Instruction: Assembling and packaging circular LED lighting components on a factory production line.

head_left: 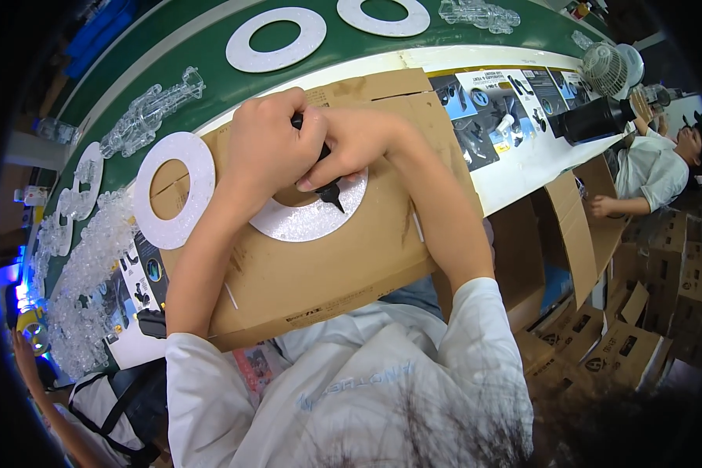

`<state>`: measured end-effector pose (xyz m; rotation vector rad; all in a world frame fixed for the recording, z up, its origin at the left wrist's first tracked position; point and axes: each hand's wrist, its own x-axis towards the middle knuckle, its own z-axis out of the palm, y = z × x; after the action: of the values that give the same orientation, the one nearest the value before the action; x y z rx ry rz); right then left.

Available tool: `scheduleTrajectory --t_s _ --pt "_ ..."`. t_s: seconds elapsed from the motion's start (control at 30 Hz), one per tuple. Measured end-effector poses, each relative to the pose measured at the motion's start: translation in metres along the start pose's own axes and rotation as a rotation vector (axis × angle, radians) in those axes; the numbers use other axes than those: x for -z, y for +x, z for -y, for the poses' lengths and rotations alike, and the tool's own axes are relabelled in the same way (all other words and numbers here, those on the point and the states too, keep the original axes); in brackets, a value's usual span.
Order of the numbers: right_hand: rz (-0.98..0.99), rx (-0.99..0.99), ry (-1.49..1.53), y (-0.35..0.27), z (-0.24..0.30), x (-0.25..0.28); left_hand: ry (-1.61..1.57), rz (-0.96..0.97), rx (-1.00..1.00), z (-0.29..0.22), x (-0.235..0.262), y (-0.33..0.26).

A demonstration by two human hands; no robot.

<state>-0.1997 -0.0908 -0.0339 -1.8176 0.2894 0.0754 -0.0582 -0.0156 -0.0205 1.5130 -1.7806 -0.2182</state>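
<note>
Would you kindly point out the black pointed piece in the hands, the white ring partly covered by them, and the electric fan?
Black pointed piece (331, 195): head view, its tapered tip.
Partly covered white ring (306, 228): head view, its lower band.
Electric fan (603, 69): head view, its cage.

Txt (312, 313) on ctn (335, 273), sheets (503, 113), shirt (351, 390)

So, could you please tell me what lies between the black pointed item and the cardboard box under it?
In the head view, a white ring lies on the cardboard box, beneath the black pointed item.
</note>
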Motion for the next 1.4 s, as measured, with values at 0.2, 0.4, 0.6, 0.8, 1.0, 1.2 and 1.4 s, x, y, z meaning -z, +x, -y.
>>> scheduleTrajectory --t_s 0.2,0.4,0.6,0.8,1.0,1.2,1.4 --pt "-0.104 0.081 0.022 -0.005 0.017 0.000 -0.102 0.032 0.079 -0.001 0.016 0.009" --pt "-0.200 0.065 0.339 0.001 0.001 0.007 -0.250 -0.038 0.210 0.028 0.022 0.018" --pt "-0.673 0.464 -0.150 0.007 -0.002 0.006 -0.730 -0.103 0.471 0.049 0.026 0.024" --pt "-0.793 0.628 -0.486 0.021 -0.003 -0.012 -1.077 -0.144 0.579 0.044 0.001 0.017" --pt "-0.914 0.828 -0.303 0.028 -0.006 -0.009 -0.899 -0.041 0.554 0.063 0.011 0.019" --pt "-1.088 0.572 0.154 0.014 -0.018 0.003 0.124 0.289 0.212 0.040 0.042 0.013" --pt "-1.117 0.435 0.135 0.017 -0.022 0.004 0.634 0.594 0.156 0.029 0.042 -0.002"
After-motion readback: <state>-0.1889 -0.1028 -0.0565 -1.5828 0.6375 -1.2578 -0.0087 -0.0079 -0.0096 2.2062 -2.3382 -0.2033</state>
